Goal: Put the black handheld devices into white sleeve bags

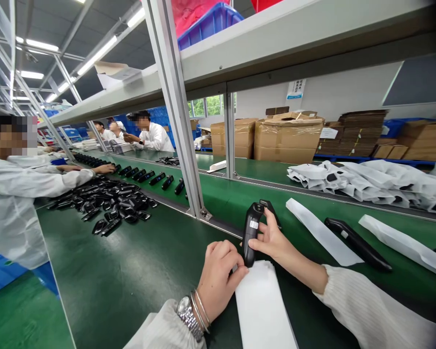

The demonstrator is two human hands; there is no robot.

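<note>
My right hand [272,237] is closed around a black handheld device [252,232] with a small white label, held upright above a stack of white sleeves [263,310]. At the top edge of that stack, my left hand [221,276] has its fingers bent together, its fingertips by the lower end of the device; it pinches the edge of the top sleeve. Behind my right hand, another black device [271,211] is partly hidden. To the right lie a white sleeve [321,235], a black device [358,242] and a further white sleeve [407,245].
A metal post [178,106] rises from the green table [141,271]. Left of it are a pile of black parts [112,201] and a row of devices [145,175]. A co-worker's hand [104,168] reaches there. Wrapped white sleeves [370,182] lie at the back right.
</note>
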